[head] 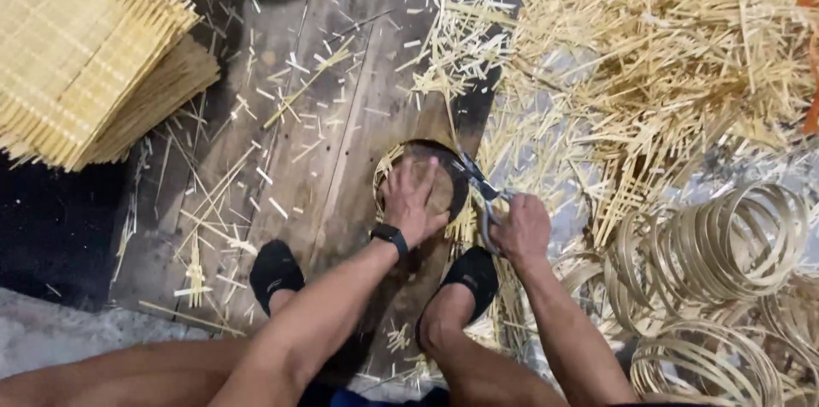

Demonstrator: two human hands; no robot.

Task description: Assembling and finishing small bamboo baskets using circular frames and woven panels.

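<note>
Seen from the head camera, looking straight down past bare forearms and knees. Left hand (413, 199), black watch (390, 235) on its wrist, spread flat with fingers apart, pressing down on a small round woven bamboo disc (444, 189) set in a thin hoop. Disc lying flat on the dark wooden board (324, 142), just ahead of the feet, with loose strip ends sticking out past its rim on the lower right. Right hand (520, 230) closed around the handles of metal scissors (479, 187), blades angled up and left and meeting the disc's right edge; whether the blades are parted cannot be told. Hands near each other but not touching, the scissors between them.

Two feet in black slippers (275, 270) planted on the board, one either side of the left forearm. Upper left, a stack of flat woven bamboo mats (81, 49), fanned and overlapping. Upper right and centre, a broad litter of pale bamboo offcuts (665, 57), spilling across the board and the grey floor. Lower right, a heap of thin bamboo rings (725, 245), many leaning together, well apart from the disc. Short slivers scattered all over the board
</note>
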